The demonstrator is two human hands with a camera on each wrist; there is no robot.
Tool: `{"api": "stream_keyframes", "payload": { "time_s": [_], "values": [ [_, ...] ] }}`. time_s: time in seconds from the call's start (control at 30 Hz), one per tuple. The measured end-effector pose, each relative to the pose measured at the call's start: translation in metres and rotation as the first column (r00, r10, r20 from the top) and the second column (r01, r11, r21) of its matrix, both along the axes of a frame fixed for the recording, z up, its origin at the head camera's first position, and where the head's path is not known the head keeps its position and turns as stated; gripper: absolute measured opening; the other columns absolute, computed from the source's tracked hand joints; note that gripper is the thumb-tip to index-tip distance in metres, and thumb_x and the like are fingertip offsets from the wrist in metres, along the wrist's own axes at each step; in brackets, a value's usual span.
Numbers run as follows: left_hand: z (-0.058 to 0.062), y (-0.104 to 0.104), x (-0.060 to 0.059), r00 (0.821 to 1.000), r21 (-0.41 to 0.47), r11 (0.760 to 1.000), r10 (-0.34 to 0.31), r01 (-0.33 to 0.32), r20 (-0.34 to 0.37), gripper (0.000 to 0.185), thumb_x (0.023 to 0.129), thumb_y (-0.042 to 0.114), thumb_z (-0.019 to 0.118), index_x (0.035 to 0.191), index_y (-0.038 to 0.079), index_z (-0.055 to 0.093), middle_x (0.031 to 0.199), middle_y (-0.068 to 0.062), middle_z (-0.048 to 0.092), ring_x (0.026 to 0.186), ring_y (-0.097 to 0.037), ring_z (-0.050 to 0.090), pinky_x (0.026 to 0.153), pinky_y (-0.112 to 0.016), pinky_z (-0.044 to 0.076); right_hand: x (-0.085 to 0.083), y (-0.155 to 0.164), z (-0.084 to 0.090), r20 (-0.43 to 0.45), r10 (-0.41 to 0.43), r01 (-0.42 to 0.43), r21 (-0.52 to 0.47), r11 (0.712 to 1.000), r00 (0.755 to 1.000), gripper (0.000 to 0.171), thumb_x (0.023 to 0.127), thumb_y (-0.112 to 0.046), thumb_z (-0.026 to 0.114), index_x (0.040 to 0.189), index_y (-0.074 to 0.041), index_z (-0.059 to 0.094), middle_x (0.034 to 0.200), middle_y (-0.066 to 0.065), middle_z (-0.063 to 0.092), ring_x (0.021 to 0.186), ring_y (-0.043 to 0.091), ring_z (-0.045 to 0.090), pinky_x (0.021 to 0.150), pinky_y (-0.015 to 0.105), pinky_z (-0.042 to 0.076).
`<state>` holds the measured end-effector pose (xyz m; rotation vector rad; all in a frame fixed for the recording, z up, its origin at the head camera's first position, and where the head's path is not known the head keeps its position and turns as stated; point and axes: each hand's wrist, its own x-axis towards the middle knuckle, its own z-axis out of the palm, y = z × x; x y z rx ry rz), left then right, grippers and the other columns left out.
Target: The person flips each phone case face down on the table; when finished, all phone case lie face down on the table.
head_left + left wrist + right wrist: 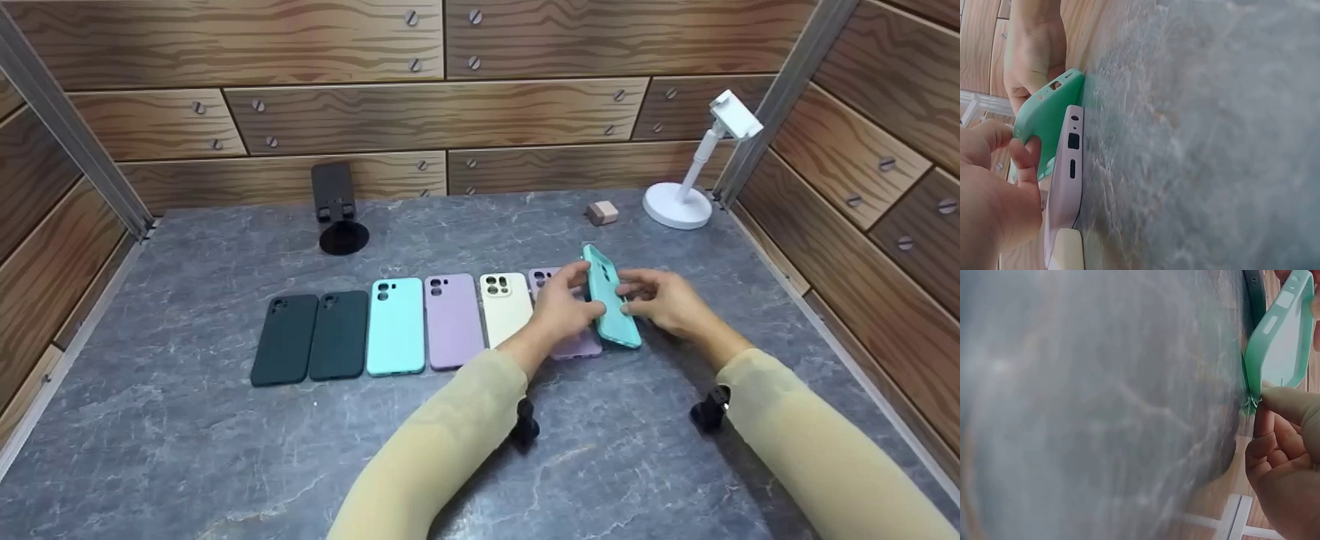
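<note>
A turquoise phone case (611,300) stands tilted on its edge at the right end of a row, its hollow inner side toward my right hand. My left hand (561,306) grips its left side between thumb and fingers, and my right hand (670,301) pinches the other side. In the left wrist view the case (1055,115) leans beside a purple case (1071,163) with port cutouts in its end. The right wrist view shows thumb and finger of the right hand (1292,444) on the rim of the case (1275,337). My left forearm partly covers the purple and cream cases.
Leftward in the row lie a cream case (506,307), another purple case (455,322), a flat turquoise case (396,330) and two dark green cases (285,341). Behind stand a black phone stand (334,195), a small pinkish block (602,213) and a white stand (677,206).
</note>
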<state>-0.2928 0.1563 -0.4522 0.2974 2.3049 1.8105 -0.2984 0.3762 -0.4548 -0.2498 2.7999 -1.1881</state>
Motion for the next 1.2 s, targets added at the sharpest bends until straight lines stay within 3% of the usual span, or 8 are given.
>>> {"api": "stream_keyframes", "payload": {
  "time_s": [0.13,0.37,0.47,0.57,0.7,0.8,1.07,1.2],
  "values": [
    [0.0,0.0,0.003,0.999,0.059,0.998,-0.033,0.031,0.024,0.069,0.093,0.005,0.081,0.156,0.016,0.053,0.148,-0.005,0.062,0.141,-0.024,0.054,0.107,-0.034,0.05,0.0,-0.001,0.003,0.049,-0.007,0.01,-0.052,0.999,0.999,0.054,0.102,-0.006,0.071,0.151,0.007,0.053,0.132,0.026,0.069,0.124,0.038,0.064,0.086,0.016,0.051],
    [0.001,0.002,0.007,0.992,0.193,0.976,-0.112,0.099,0.057,0.078,0.091,0.008,0.085,0.16,0.016,0.048,0.154,-0.008,0.057,0.134,-0.031,0.058,0.088,-0.037,0.06,-0.003,-0.001,0.016,0.105,-0.02,0.03,-0.099,0.995,0.994,0.064,0.112,-0.043,0.054,0.15,0.009,0.053,0.127,0.026,0.071,0.1,0.024,0.072,0.09,0.03,0.053],
    [0.0,0.005,0.008,0.993,0.164,0.98,-0.116,0.109,0.035,0.082,0.089,0.013,0.088,0.16,0.019,0.047,0.154,-0.004,0.056,0.14,-0.027,0.053,0.104,-0.038,0.053,-0.003,-0.001,0.02,0.167,-0.013,0.037,-0.143,0.989,0.986,0.073,0.112,-0.053,0.047,0.151,0.008,0.052,0.131,0.024,0.07,0.101,0.015,0.07,0.092,0.03,0.052],
    [-0.003,0.008,0.009,0.992,0.146,0.982,-0.123,0.118,0.029,0.086,0.088,0.013,0.09,0.161,0.02,0.046,0.155,-0.001,0.055,0.131,-0.021,0.061,0.107,-0.035,0.05,-0.001,-0.002,0.023,0.215,0.008,0.031,-0.176,0.984,0.977,0.076,0.111,-0.057,0.044,0.153,0.006,0.05,0.138,0.024,0.066,0.106,0.014,0.068,0.09,0.028,0.053],
    [-0.004,0.011,0.01,0.989,0.171,0.977,-0.139,0.13,0.042,0.088,0.087,0.008,0.089,0.162,0.02,0.045,0.157,-0.002,0.053,0.102,-0.014,0.072,0.086,-0.03,0.059,0.0,-0.003,0.025,0.256,0.049,0.015,-0.241,0.97,0.965,0.078,0.111,-0.057,0.044,0.156,0.006,0.046,0.143,0.029,0.06,0.112,0.017,0.068,0.091,0.03,0.056],
    [-0.004,0.012,0.01,0.99,0.156,0.979,-0.137,0.129,0.038,0.088,0.087,0.007,0.089,0.162,0.019,0.045,0.157,-0.003,0.053,0.097,-0.01,0.071,0.08,-0.027,0.059,0.0,-0.004,0.026,0.28,0.075,0.01,-0.289,0.957,0.957,0.077,0.112,-0.054,0.044,0.157,0.009,0.042,0.143,0.032,0.058,0.112,0.019,0.069,0.091,0.032,0.058],
    [-0.003,0.011,0.013,0.989,0.039,0.989,-0.141,0.14,0.03,0.089,0.087,0.014,0.091,0.163,0.017,0.044,0.158,-0.002,0.052,0.1,-0.009,0.069,0.089,-0.025,0.056,0.001,-0.004,0.027,0.295,0.069,0.041,-0.353,0.935,0.953,0.073,0.111,-0.044,0.055,0.161,0.006,0.037,0.145,0.028,0.059,0.107,0.014,0.072,0.091,0.033,0.059],
    [-0.003,0.01,0.012,0.99,-0.013,0.991,-0.135,0.136,0.026,0.086,0.088,0.021,0.09,0.162,0.017,0.046,0.158,-0.002,0.052,0.12,-0.016,0.066,0.098,-0.028,0.053,0.002,-0.003,0.029,0.289,0.071,0.061,-0.423,0.904,0.955,0.066,0.111,-0.034,0.059,0.159,0.007,0.041,0.133,0.016,0.07,0.103,0.014,0.074,0.088,0.034,0.061]
  ]
}}
